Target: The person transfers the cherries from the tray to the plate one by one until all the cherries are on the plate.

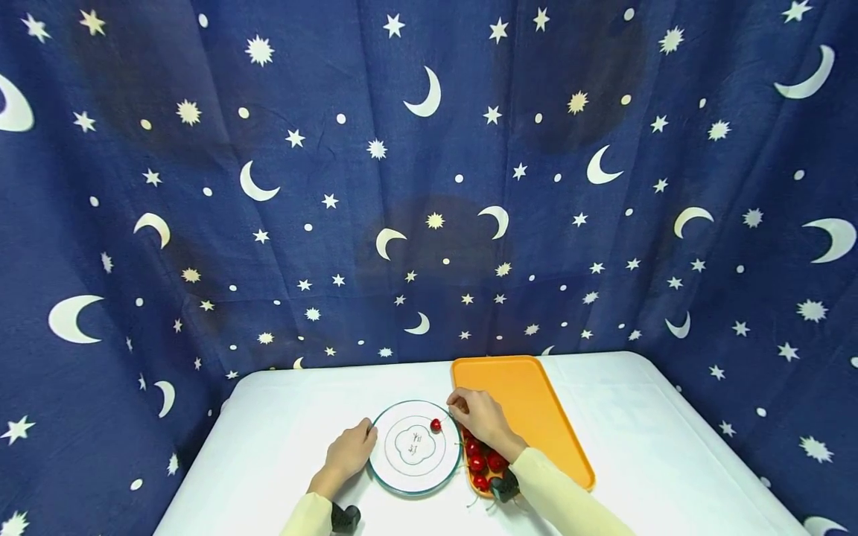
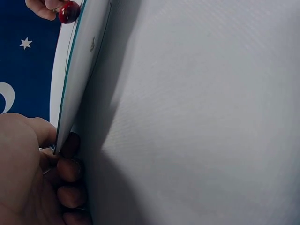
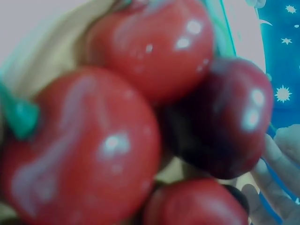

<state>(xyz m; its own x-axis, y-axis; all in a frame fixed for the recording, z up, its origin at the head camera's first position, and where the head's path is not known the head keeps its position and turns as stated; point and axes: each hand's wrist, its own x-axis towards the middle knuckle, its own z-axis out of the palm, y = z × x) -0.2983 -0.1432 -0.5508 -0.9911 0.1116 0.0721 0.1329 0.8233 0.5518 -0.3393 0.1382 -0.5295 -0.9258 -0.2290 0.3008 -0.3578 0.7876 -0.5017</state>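
My left hand [image 1: 350, 451] grips the near-left rim of a white plate [image 1: 409, 476] with a green edge. In the left wrist view its thumb is above the rim and its fingers [image 2: 70, 169] curl underneath. Over the plate's right part a red cherry [image 1: 436, 425] hangs by its stem from my right hand [image 1: 481, 417], whose fingertips pinch that stem. The same cherry [image 2: 69, 12] shows in the left wrist view. Below my right wrist several more cherries [image 1: 477, 463] lie in an orange tray [image 1: 529, 387]; they fill the right wrist view, large and blurred.
The plate and the tray stand side by side on a table with a white cloth [image 1: 637, 417]. A few cherry stems poke over the tray's near edge. A dark blue curtain [image 1: 429, 164] with moons and stars hangs behind the table and at its sides.
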